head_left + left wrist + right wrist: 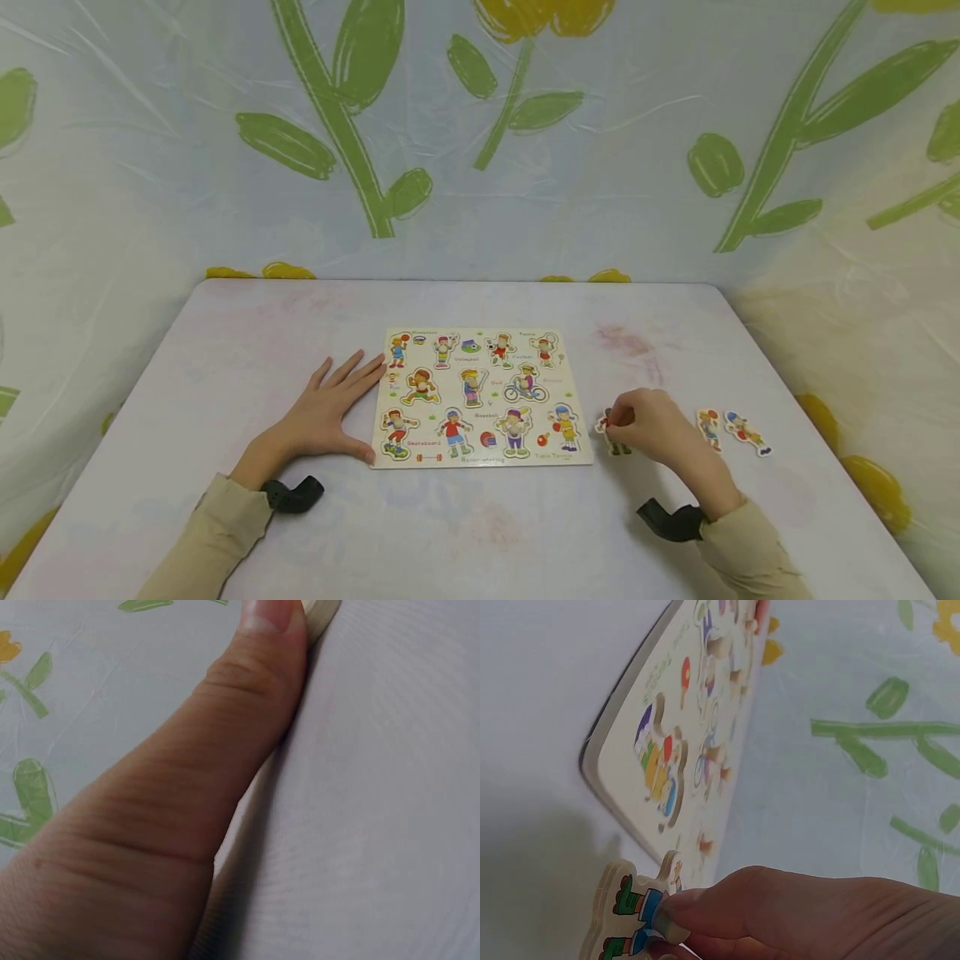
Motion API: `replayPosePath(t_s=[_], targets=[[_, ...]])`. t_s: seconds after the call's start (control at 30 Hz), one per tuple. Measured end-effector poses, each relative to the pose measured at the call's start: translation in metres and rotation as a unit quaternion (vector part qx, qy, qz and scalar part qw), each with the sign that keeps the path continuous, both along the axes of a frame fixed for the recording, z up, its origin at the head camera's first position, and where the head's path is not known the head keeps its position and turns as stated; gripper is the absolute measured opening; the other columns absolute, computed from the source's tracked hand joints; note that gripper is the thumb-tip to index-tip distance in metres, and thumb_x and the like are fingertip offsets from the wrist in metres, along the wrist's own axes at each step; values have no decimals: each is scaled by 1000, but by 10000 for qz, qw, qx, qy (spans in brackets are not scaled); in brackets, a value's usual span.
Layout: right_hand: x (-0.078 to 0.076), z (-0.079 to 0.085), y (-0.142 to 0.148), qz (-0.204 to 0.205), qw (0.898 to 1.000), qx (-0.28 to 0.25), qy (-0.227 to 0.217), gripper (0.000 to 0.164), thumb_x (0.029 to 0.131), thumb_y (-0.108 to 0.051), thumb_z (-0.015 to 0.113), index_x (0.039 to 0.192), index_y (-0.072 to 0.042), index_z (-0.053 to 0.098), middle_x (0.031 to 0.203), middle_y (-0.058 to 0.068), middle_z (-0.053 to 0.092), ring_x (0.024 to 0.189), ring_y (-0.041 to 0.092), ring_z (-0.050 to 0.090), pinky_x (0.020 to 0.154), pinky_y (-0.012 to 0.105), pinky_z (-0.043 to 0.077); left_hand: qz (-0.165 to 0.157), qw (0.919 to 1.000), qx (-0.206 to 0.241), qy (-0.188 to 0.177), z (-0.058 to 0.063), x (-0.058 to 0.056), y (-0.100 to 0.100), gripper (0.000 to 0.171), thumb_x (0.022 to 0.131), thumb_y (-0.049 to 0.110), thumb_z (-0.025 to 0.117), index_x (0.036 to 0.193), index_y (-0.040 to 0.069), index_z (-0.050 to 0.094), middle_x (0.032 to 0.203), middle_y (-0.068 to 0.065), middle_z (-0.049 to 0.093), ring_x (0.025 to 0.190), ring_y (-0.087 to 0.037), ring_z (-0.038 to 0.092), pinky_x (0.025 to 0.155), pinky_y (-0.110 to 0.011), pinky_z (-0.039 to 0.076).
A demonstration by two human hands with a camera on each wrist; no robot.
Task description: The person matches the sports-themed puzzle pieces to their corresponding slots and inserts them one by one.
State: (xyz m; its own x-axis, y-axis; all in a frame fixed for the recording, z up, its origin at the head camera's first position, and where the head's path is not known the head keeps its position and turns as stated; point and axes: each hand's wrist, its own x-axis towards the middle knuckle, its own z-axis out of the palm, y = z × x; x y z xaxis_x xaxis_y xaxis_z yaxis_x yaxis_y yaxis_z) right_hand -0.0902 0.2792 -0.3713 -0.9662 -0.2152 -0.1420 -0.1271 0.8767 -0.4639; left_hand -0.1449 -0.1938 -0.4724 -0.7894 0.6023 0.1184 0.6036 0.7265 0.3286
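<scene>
A wooden peg puzzle board [450, 392] printed with sports figures lies flat in the middle of the table. My left hand [322, 417] is spread wide at its left side, fingertips and thumb touching the edge; in the left wrist view the thumb [247, 690] meets the board's side. To the right of the board, my right hand [660, 425] pinches a wooden puzzle piece [619, 907] between thumb and finger. Its visible part shows blue shorts and green footwear; fingers hide the rest. The right wrist view shows a recess [660, 772] at the board's near corner.
Two loose figure pieces, one with an orange ball [708, 429] and one in blue and yellow [747, 433], lie right of my right hand. A pale cloth covers the table [465, 533]. Behind stands a flower-patterned sheet [600, 192].
</scene>
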Motion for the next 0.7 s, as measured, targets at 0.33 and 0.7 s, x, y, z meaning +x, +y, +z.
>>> replayPosePath(t_s=[0.33, 0.7], targets=[[-11, 2, -27, 263, 9994, -148, 149, 9, 76, -4, 73, 72, -8, 67, 68, -3, 61, 61, 13, 52, 54, 29, 46, -26, 10000, 27, 64, -2, -1, 0, 134, 56, 90, 65, 159, 15, 23, 165, 0, 18, 152, -33, 7, 116, -62, -1], [-21, 4, -67, 532, 9983, -247, -35, 10, 78, -2, 74, 73, -8, 68, 70, -1, 62, 63, 13, 54, 57, 29, 47, -36, 9998, 85, 169, -4, 0, 0, 133, 57, 89, 65, 159, 14, 25, 165, -2, 21, 151, -35, 10, 115, -64, 1]])
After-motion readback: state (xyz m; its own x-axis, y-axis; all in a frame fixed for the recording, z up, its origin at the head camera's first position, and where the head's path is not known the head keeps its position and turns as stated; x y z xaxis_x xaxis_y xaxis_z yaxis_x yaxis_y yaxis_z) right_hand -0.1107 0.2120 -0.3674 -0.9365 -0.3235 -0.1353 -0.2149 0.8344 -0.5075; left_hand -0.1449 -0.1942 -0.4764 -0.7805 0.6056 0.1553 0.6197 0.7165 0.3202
